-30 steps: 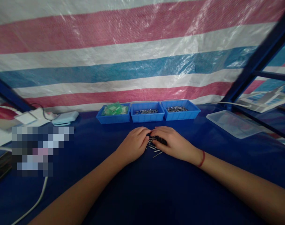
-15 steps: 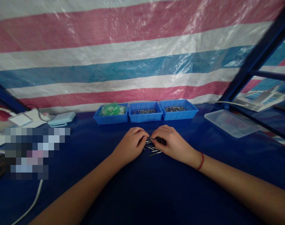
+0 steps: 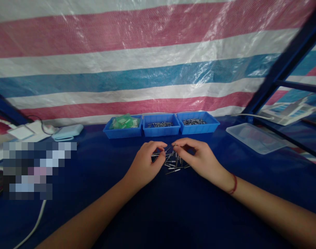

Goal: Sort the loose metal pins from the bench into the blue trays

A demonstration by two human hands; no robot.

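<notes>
A loose pile of blind rivets (image 3: 170, 162), silver with thin pins, lies on the blue tabletop between my hands. My left hand (image 3: 146, 160) is at the pile's left side, thumb and fingertips drawn together; a thin rivet pin sticks out by the tips. Through the gap under its index finger, more rivets show. On the right, my right hand (image 3: 199, 155) pinches a small shiny rivet end between thumb and index finger, just above the pile. Most of what each hand holds is covered by the fingers.
Behind the pile stand three blue bins: one with green packets (image 3: 125, 121), a middle bin (image 3: 161, 131) and a right bin (image 3: 200, 129) holding metal rivets. A translucent lid (image 3: 255, 138) lies at right. At left are a light-blue case (image 3: 68, 132) and a white cable (image 3: 41, 219).
My hands have moved apart; the right one shifted to the right and turned. More of the rivet pile shows between them, spread out wider than before.
</notes>
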